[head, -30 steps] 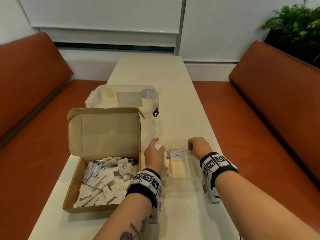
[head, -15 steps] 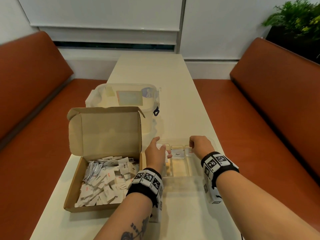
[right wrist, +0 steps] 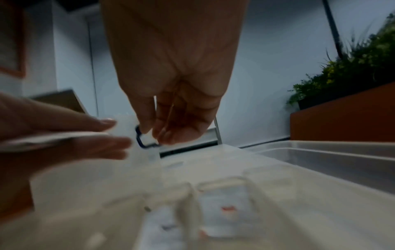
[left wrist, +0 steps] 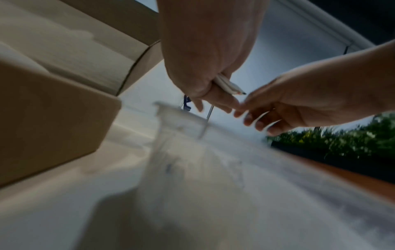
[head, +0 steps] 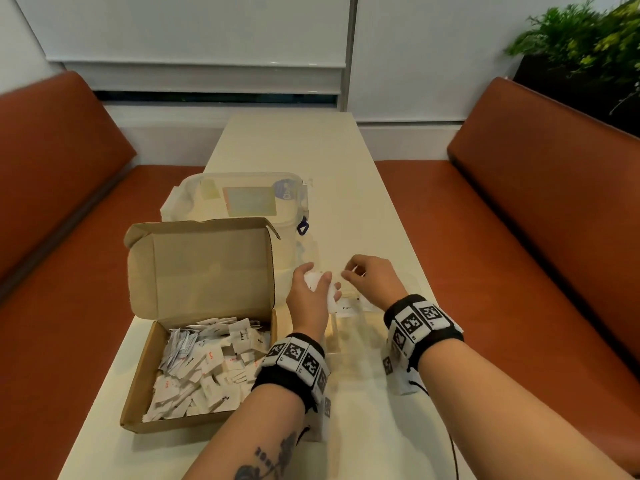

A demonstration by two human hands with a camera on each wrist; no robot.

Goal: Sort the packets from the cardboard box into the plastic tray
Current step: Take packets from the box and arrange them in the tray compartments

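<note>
Long pale worktop (head: 346,188). On it, open cardboard box (head: 201,271) heaped with packets (head: 204,365); clear plastic tray (head: 363,323) just right. Left hand (head: 308,299), fingers clamped on white packets. Right hand (head: 370,282), fingers curled, grasp unclear. Visible from right wrist only: red-printed packet (right wrist: 226,211) in a tray compartment.

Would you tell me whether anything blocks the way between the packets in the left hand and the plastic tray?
Nothing visible does. The left hand holds its packets directly above the open plastic tray; the right hand hovers beside them, not beneath.
</note>
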